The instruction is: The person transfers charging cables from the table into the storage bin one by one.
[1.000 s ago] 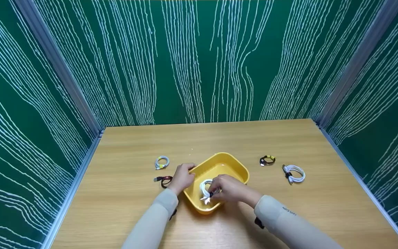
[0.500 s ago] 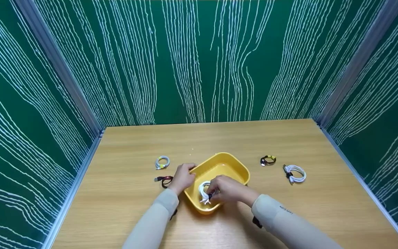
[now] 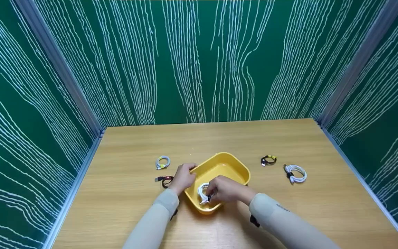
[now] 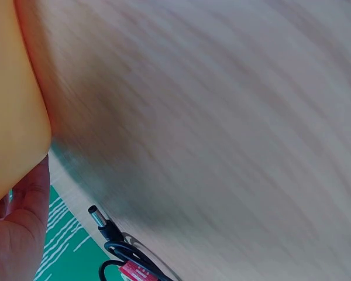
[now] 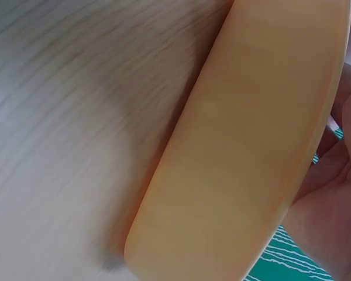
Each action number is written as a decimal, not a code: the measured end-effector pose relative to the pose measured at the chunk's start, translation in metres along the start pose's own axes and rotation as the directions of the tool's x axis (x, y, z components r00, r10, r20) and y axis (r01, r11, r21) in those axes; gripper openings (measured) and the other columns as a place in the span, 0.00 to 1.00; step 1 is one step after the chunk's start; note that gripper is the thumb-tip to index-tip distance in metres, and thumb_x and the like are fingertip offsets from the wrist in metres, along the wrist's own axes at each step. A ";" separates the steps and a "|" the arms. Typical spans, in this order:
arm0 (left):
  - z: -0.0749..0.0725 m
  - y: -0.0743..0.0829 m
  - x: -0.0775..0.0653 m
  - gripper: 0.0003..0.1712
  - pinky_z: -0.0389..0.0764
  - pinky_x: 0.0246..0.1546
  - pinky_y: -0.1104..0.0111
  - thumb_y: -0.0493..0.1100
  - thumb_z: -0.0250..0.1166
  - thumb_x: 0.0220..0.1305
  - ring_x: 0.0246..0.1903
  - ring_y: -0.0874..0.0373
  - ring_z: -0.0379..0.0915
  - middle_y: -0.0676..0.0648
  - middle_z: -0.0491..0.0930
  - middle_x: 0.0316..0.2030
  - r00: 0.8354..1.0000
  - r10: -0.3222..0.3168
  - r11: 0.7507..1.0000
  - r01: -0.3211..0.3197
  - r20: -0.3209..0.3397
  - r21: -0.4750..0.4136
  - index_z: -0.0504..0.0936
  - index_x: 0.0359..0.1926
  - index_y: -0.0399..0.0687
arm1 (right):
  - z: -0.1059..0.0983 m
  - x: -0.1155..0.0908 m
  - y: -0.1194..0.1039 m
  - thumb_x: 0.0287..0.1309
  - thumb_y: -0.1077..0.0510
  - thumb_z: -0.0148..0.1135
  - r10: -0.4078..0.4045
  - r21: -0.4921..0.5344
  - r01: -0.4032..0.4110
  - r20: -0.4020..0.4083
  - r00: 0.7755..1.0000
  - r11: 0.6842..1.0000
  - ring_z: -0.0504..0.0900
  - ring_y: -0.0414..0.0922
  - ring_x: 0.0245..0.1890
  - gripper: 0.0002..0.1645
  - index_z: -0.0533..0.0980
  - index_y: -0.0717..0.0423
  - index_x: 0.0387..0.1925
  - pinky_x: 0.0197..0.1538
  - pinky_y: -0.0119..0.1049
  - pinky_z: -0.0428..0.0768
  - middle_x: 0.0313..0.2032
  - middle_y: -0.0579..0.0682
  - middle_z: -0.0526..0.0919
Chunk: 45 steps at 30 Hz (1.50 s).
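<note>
Right hand [image 3: 226,187] pinches 1 white cable [image 3: 200,193] in tub [image 3: 228,166]; left hand [image 3: 183,178] grips its edge. Slack left grip might let tub skid.

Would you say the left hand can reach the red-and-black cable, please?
Probably yes: the red-and-black cable lies beside the left hand, nothing visible between them, though the hand's grip on the yellow bin must likely loosen.

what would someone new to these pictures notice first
Probably the yellow tray midway across the wooden table, its rim gripped by the left hand while the right hand holds a white coiled cable inside it. Next, perhaps, the green wall behind, streaked with wavy white lines.
</note>
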<state>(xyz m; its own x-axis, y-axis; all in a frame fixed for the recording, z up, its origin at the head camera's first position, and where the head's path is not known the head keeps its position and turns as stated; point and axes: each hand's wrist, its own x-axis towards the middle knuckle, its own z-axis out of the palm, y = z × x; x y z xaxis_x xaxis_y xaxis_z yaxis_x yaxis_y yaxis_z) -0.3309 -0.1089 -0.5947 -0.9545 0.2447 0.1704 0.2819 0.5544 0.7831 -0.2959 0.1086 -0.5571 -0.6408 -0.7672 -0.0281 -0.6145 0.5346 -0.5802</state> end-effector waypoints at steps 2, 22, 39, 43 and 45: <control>0.000 0.000 0.000 0.19 0.79 0.39 0.69 0.24 0.59 0.58 0.34 0.59 0.75 0.39 0.89 0.38 1.000 0.013 1.000 -0.013 -0.007 0.002 0.90 0.46 0.34 | 0.001 0.001 0.000 0.52 0.66 0.80 -0.005 0.004 0.004 0.002 1.000 1.000 0.75 0.29 0.30 0.09 0.92 0.54 0.36 0.37 0.26 0.77 0.31 0.44 0.92; 0.001 -0.001 0.002 0.17 0.79 0.38 0.69 0.26 0.60 0.59 0.34 0.58 0.76 0.39 0.89 0.38 1.000 -0.012 1.000 0.012 0.005 -0.013 0.90 0.45 0.36 | 0.006 0.006 0.003 0.52 0.66 0.81 0.073 0.076 -0.078 0.067 0.995 0.994 0.77 0.29 0.29 0.09 0.93 0.54 0.37 0.36 0.26 0.78 0.32 0.45 0.91; 0.001 0.000 0.000 0.18 0.77 0.36 0.70 0.24 0.59 0.56 0.31 0.59 0.73 0.37 0.88 0.35 1.000 0.020 1.000 -0.020 -0.012 0.014 0.90 0.44 0.34 | 0.007 0.008 0.001 0.52 0.67 0.81 0.071 0.088 -0.082 0.120 0.990 0.993 0.76 0.27 0.29 0.09 0.93 0.56 0.36 0.37 0.24 0.78 0.32 0.48 0.93; 0.001 -0.001 0.001 0.18 0.77 0.36 0.70 0.24 0.59 0.56 0.31 0.59 0.73 0.38 0.88 0.34 1.000 0.021 1.000 -0.021 -0.012 0.011 0.90 0.44 0.34 | 0.008 0.009 0.002 0.51 0.68 0.81 0.071 0.084 -0.081 0.122 0.990 0.993 0.76 0.28 0.29 0.09 0.93 0.56 0.36 0.37 0.25 0.78 0.32 0.47 0.93; 0.001 -0.001 0.001 0.17 0.77 0.35 0.70 0.24 0.59 0.56 0.31 0.60 0.73 0.38 0.88 0.34 1.000 0.025 1.000 -0.025 -0.013 0.012 0.90 0.43 0.34 | 0.007 0.009 0.002 0.52 0.68 0.81 0.069 0.076 -0.079 0.122 0.990 0.994 0.76 0.28 0.29 0.09 0.93 0.56 0.36 0.37 0.25 0.77 0.32 0.46 0.93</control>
<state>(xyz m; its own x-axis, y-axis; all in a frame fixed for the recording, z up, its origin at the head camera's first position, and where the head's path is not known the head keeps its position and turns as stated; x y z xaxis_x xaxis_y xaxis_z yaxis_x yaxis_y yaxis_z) -0.3320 -0.1086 -0.5963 -0.9483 0.2485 0.1976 0.3068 0.5574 0.7715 -0.2996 0.1004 -0.5644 -0.6211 -0.7657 -0.1671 -0.5251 0.5649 -0.6365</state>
